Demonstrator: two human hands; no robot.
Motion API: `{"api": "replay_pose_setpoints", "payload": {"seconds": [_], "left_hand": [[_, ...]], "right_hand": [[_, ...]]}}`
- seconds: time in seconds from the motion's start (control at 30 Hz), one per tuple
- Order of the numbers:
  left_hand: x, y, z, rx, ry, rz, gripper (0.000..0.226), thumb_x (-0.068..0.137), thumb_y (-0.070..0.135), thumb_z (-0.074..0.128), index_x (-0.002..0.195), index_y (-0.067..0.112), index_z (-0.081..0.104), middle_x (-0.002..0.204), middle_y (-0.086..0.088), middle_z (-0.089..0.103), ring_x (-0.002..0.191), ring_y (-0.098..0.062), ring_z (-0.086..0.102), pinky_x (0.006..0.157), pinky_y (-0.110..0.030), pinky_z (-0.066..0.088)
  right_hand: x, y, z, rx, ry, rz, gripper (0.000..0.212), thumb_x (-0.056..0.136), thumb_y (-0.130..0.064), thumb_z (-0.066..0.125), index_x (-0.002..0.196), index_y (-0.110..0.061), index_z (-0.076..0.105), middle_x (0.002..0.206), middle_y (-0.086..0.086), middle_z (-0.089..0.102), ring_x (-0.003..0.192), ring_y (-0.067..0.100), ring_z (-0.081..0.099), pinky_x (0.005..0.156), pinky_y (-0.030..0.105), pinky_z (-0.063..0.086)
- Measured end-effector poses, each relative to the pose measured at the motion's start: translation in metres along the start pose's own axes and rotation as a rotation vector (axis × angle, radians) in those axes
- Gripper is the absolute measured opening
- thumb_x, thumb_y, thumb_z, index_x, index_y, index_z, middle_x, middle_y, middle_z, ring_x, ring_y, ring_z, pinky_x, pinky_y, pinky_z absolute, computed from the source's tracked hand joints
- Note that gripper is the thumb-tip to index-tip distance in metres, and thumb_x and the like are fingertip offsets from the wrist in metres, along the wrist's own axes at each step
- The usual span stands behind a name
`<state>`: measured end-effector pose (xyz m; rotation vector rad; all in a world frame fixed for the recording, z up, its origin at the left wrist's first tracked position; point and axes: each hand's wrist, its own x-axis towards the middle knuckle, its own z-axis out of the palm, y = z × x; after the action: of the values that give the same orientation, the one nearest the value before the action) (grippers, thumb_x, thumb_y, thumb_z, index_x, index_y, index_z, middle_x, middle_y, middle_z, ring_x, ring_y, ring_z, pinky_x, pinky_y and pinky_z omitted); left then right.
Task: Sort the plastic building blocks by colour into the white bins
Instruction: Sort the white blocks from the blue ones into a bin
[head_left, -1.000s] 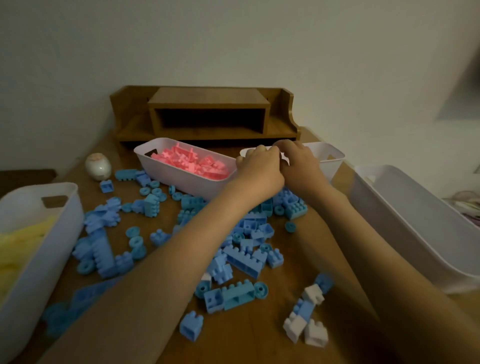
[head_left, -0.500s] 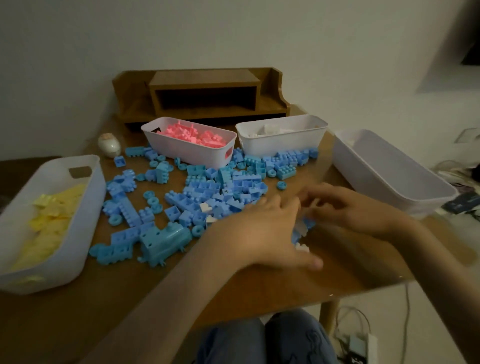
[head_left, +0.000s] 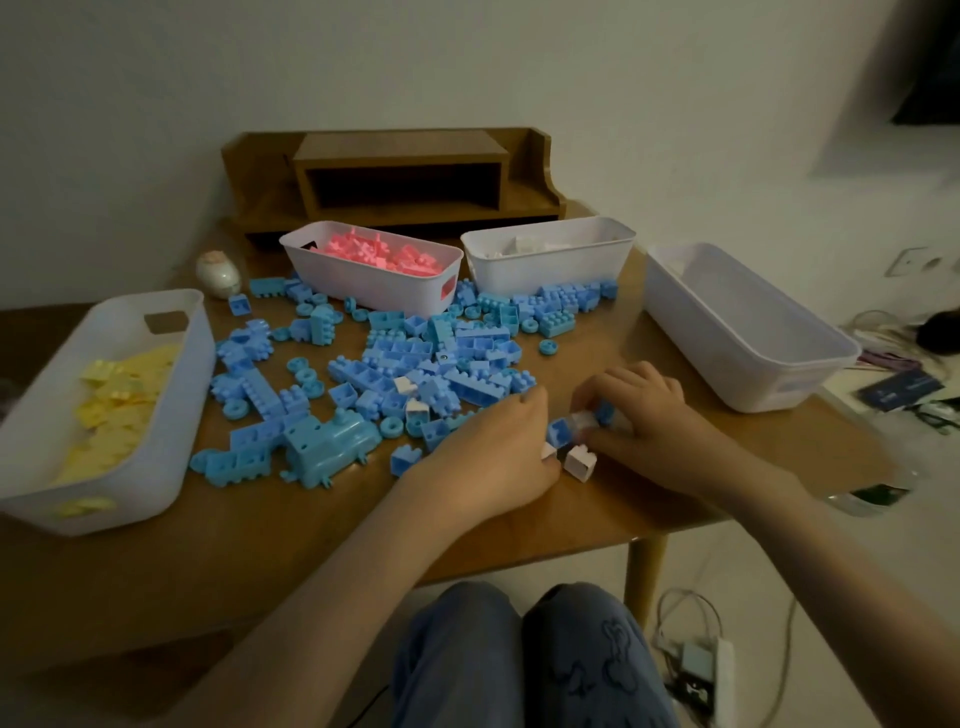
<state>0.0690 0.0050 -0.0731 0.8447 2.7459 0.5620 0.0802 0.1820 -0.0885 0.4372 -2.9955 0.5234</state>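
Dim room, pale wall, wooden table (head_left: 322, 530) with a small shelf (head_left: 400, 176) at the back. Right hand (head_left: 649, 421) is at the near edge, fingers curled round a clump (head_left: 583, 422) of small blue and white blocks, held low over the wood. Left hand (head_left: 493, 457) lies palm down just beside it, fingers bent. A white corner (head_left: 549, 451) peeps out by its thumb, but whether that hand grips it I cannot tell. One white block (head_left: 579, 463) sits on the table between the two hands. A second ago both hands were up at the rim of the white-block bin (head_left: 550, 273) at the back. They have since come down to the near edge, so one drop looks done and the next whites are being gathered. Outward lies the blue pile (head_left: 415, 364), dozens of pieces, too many and too heaped to count. One large blue train (head_left: 327, 447) sits in front of it, and two more white pieces (head_left: 402, 385) are lodged in it. That makes about five whites outside their bin. Bins number four: yellow bin (head_left: 179, 447) on the left, pink bin (head_left: 395, 296), the white-block bin beside it, and a fourth bin (head_left: 727, 358) on the right. I make out no blocks in the fourth; presumably it is for the blue, none of it sorted yet. One egg-shaped ornament (head_left: 218, 273) stands near the pink bin.
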Motion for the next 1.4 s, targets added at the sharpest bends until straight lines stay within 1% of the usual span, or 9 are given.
{"api": "replay_pose_setpoints", "payload": {"seconds": [0.13, 0.37, 0.5, 0.6, 0.8, 0.97, 1.13, 1.3, 1.4], "left_hand": [[-0.005, -0.005, 0.000, -0.024, -0.005, 0.018, 0.032, 0.094, 0.029, 0.050, 0.121, 0.015, 0.041, 0.102, -0.001, 0.048, 0.091, -0.016, 0.049, 0.068, -0.028, 0.038], [-0.007, -0.006, 0.003, -0.067, 0.099, 0.006, 0.031, 0.096, 0.027, 0.050, 0.124, 0.018, 0.043, 0.123, -0.001, 0.046, 0.108, -0.017, 0.050, 0.083, -0.027, 0.041], [-0.009, -0.010, -0.001, -0.013, 0.218, -0.002, 0.018, 0.098, 0.023, 0.046, 0.114, 0.017, 0.050, 0.110, 0.002, 0.042, 0.099, -0.014, 0.049, 0.075, -0.025, 0.035], [-0.014, -0.018, -0.008, 0.003, 0.333, -0.024, 0.015, 0.098, 0.024, 0.045, 0.110, 0.018, 0.053, 0.102, 0.004, 0.037, 0.091, -0.014, 0.048, 0.073, -0.025, 0.034], [-0.023, -0.059, -0.047, 0.052, 0.526, -0.198, 0.018, 0.100, 0.025, 0.042, 0.106, 0.015, 0.055, 0.104, -0.004, 0.047, 0.088, -0.021, 0.051, 0.061, -0.026, 0.034], [-0.024, -0.084, -0.069, 0.058, 0.362, -0.214, 0.013, 0.101, 0.017, 0.036, 0.100, 0.010, 0.046, 0.086, -0.006, 0.052, 0.070, -0.019, 0.046, 0.052, -0.028, 0.029], [-0.013, -0.096, -0.065, 0.272, 0.226, -0.251, 0.029, 0.098, 0.016, 0.038, 0.125, 0.018, 0.048, 0.128, -0.009, 0.043, 0.118, -0.025, 0.039, 0.080, -0.028, 0.029], [-0.004, -0.102, -0.059, 0.333, 0.114, -0.310, 0.027, 0.099, 0.030, 0.041, 0.123, 0.024, 0.053, 0.123, -0.011, 0.043, 0.120, -0.031, 0.037, 0.097, -0.040, 0.030], [-0.001, -0.104, -0.055, 0.309, 0.165, -0.316, 0.027, 0.099, 0.034, 0.044, 0.121, 0.024, 0.056, 0.123, -0.010, 0.046, 0.120, -0.030, 0.040, 0.097, -0.040, 0.032]], "right_hand": [[-0.009, -0.002, -0.005, 0.288, 0.126, -0.003, 0.011, 0.090, -0.034, 0.055, 0.097, -0.029, 0.049, 0.097, -0.015, 0.053, 0.089, 0.001, 0.051, 0.076, 0.017, 0.046], [-0.016, -0.016, 0.007, 0.205, 0.003, -0.131, 0.010, 0.092, -0.029, 0.053, 0.096, -0.030, 0.044, 0.091, -0.014, 0.052, 0.078, 0.002, 0.051, 0.068, 0.017, 0.042], [-0.010, -0.025, 0.018, 0.097, 0.012, -0.209, 0.010, 0.096, -0.025, 0.046, 0.104, -0.029, 0.041, 0.104, -0.017, 0.047, 0.085, -0.002, 0.047, 0.073, 0.012, 0.037], [-0.002, -0.035, 0.012, 0.184, 0.035, -0.173, 0.014, 0.096, -0.024, 0.045, 0.106, -0.034, 0.041, 0.102, -0.017, 0.047, 0.087, -0.003, 0.050, 0.075, 0.015, 0.041], [0.041, -0.053, 0.002, 0.285, 0.065, -0.112, 0.023, 0.098, -0.012, 0.039, 0.116, -0.024, 0.049, 0.099, -0.003, 0.049, 0.084, 0.009, 0.052, 0.065, 0.008, 0.045], [0.078, -0.076, 0.010, 0.256, -0.087, -0.165, 0.023, 0.099, -0.019, 0.041, 0.118, -0.027, 0.051, 0.109, 0.002, 0.047, 0.095, 0.018, 0.050, 0.079, 0.025, 0.043], [0.098, -0.094, 0.023, 0.118, -0.173, -0.212, 0.019, 0.095, -0.021, 0.052, 0.113, -0.019, 0.050, 0.103, -0.001, 0.040, 0.088, 0.016, 0.044, 0.072, 0.022, 0.031], [0.101, -0.098, 0.025, 0.049, -0.196, -0.221, 0.015, 0.095, -0.017, 0.051, 0.108, -0.013, 0.057, 0.102, 0.005, 0.039, 0.089, 0.024, 0.044, 0.073, 0.025, 0.031], [0.097, -0.096, 0.025, -0.030, -0.207, -0.252, 0.024, 0.098, -0.018, 0.044, 0.111, -0.015, 0.064, 0.114, 0.010, 0.040, 0.098, 0.028, 0.046, 0.087, 0.035, 0.038]]}}
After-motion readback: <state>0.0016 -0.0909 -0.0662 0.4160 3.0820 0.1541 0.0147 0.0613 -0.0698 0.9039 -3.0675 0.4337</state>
